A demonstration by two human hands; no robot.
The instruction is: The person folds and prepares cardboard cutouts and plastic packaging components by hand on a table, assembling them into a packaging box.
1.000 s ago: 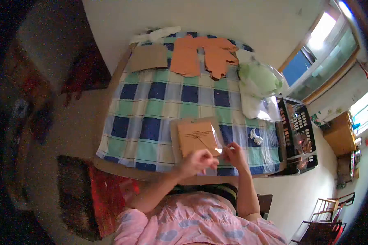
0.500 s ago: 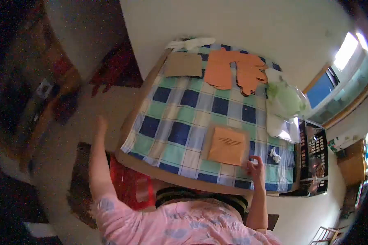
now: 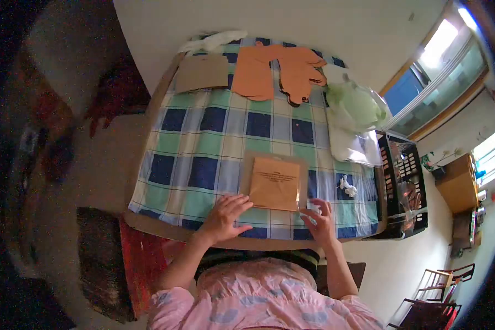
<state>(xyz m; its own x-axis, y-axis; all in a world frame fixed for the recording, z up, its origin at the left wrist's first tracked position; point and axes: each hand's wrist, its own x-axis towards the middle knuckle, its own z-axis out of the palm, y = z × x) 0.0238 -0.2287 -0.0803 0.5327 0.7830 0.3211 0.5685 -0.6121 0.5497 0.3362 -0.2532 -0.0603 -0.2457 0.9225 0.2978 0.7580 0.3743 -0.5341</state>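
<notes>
A clear plastic bag (image 3: 248,171) with a flat orange-brown sheet or stack (image 3: 275,190) inside lies on the checked tablecloth (image 3: 214,146), close to the near edge. Small dark print shows on its front. My left hand (image 3: 223,220) is open, palm down, fingers stretched toward the bag's lower left corner and thumb apart. At the lower right corner my right hand (image 3: 321,221) has its thumb and fingers curled together at the bag's edge, seemingly pinching the plastic. The exact contact is too small to make out.
Orange cut-out pieces (image 3: 258,71) and a brown cardboard sheet (image 3: 202,74) lie at the far side. Clear and greenish plastic (image 3: 357,107) rests at the right, near a crumpled white scrap (image 3: 347,187). A black crate (image 3: 404,187) stands beyond the right edge.
My left hand has swung in from out at the left side to the bag's lower left corner. The right hand stays by the lower right corner. The view has shifted to the right.
</notes>
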